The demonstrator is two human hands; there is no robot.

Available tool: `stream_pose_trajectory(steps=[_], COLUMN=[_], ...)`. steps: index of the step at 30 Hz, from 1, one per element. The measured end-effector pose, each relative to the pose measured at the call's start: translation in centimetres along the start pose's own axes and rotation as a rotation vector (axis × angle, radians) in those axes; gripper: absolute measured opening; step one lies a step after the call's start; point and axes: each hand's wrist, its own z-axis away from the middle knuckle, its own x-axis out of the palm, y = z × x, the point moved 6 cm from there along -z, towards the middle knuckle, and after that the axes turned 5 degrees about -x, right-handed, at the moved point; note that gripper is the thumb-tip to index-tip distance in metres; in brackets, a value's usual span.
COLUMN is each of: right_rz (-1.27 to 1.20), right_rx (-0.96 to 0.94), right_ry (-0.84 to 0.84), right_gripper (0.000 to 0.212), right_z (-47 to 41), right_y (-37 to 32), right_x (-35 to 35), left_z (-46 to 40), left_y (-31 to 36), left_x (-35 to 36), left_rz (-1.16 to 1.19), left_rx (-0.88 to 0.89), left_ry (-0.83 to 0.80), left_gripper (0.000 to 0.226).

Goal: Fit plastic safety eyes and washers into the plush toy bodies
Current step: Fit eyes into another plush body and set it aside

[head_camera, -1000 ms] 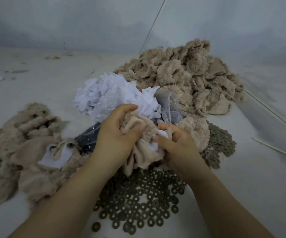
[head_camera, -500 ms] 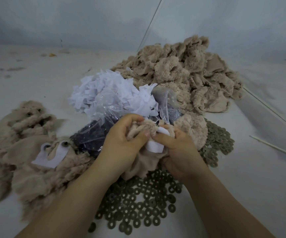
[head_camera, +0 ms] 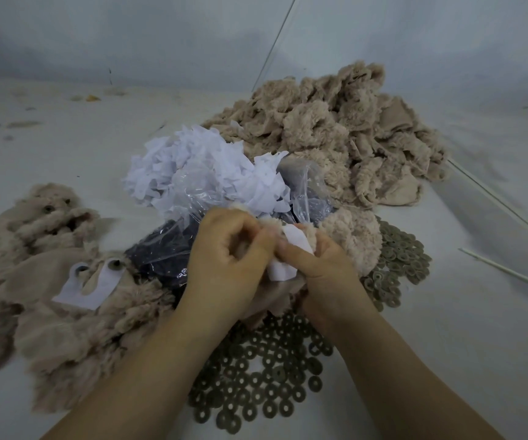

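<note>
Between both hands (head_camera: 275, 258), gripped plush body (head_camera: 275, 296), above scattered washers (head_camera: 256, 369)

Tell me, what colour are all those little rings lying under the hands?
The washers are a dull olive-grey, each with a hole in the middle; the head view shows them.

Toy workshop: heaped plush bodies (head_camera: 335, 134), loose washers (head_camera: 256, 369) (hundreds).

Fuzzy beige plush bodies (head_camera: 345, 138); glossy clear plastic bag (head_camera: 174, 246) (crinkled); matt washers (head_camera: 256, 376).
</note>
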Motion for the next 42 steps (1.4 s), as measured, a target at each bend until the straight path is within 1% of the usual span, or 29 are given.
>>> stream_pose_trajectory(steps=[1, 2, 3, 5, 7, 9, 11, 13, 14, 15, 16, 19, 22, 26, 30, 35, 37, 40, 42], right_rz=[0.027, 0.034, 0.021, -0.013, -0.003, 0.026, 0.082, 0.196, 0.240, 0.263, 0.261, 0.103, -0.030, -0.088, -0.206, -0.275, -0.254, -0.185, -0.164], right_rx=[-0.021, -0.034, -0.043, -0.060, -0.077, -0.082, -0.051, -0.020, -0.015, -0.011, 0.014, 0.153, 0.240, 0.317, 0.388, 0.391, 0.389, 0.366, 0.302], right_ry=[0.018, 0.031, 0.039, 0.030, 0.046, 0.096, 0.181, 0.299, 0.328, 0.318, 0.271, 0.093, 0.037, 0.026, 0.018, 0.008, 0.024, 0.037, 0.049], right_gripper=[0.048, 0.046, 0.045, 0.039, 0.035, 0.038, 0.045, 0.054, 0.053, 0.046, 0.041, 0.043, 0.049, 0.046, 0.044, 0.027, 0.030, 0.044, 0.044], right_z=[0.0, 0.1, 0.1, -0.1, -0.3, -0.3, -0.3, -0.1, -0.1, -0.1, -0.1, 0.3, 0.6, 0.8, 0.9, 0.8, 0.8, 0.9, 0.8], right_y=[-0.1, -0.2, -0.2, -0.2, -0.2, -0.1, 0.3, 0.6, 0.5, 0.4, 0.4, 1.1, 1.6, 1.8, 2.3, 2.8, 2.9, 2.7, 2.3], right_x=[-0.2, -0.3, -0.4, -0.4, -0.7, -1.0, -1.4, -2.0, -2.3, -2.4, -2.1, -0.4, 0.5, 0.8, 1.2, 1.2, 1.0, 0.8, 0.7], left_z=[0.1, 0.2, 0.1, -0.1, -0.3, -0.2, 0.1, 0.2, 0.2, 0.2, 0.1, 0.1, 0.3, 0.3, 0.5, 0.6, 0.6, 0.6, 0.6], left_y=[-0.1, -0.3, -0.4, -0.9, -1.8, -2.4, -2.8, -3.0, -3.1, -3.1, -3.0, -2.9, -2.9, -3.2, -3.6, -3.8, -3.9, -3.6, -3.3], left_x=[0.3, 0.5, 0.6, 0.7, 0.7, 0.8, 1.1, 1.1, 0.9, 0.7, 0.5, 0.3, 0.5, 0.6, 1.1, 1.4, 1.4, 1.3, 1.3], left_rz=[-0.011, -0.012, 0.016, 0.135, 0.249, 0.367, 0.430, 0.420, 0.397, 0.366, 0.331, 0.271, 0.285, 0.364, 0.483, 0.496, 0.477, 0.425, 0.396], left_rx=[-0.018, -0.045, -0.076, -0.155, -0.240, -0.309, -0.351, -0.347, -0.325, -0.293, -0.258, -0.208, -0.199, -0.247, -0.321, -0.326, -0.320, -0.265, -0.222], left_ry=[-0.024, -0.044, -0.063, -0.091, -0.097, -0.103, -0.108, -0.087, -0.067, -0.042, -0.016, 0.015, -0.020, -0.050, -0.083, -0.105, -0.107, -0.099, -0.108], left_gripper=[0.026, 0.026, 0.021, 0.014, 0.019, 0.027, 0.028, 0.027, 0.026, 0.025, 0.024, 0.021, 0.022, 0.026, 0.029, 0.031, 0.033, 0.032, 0.031])
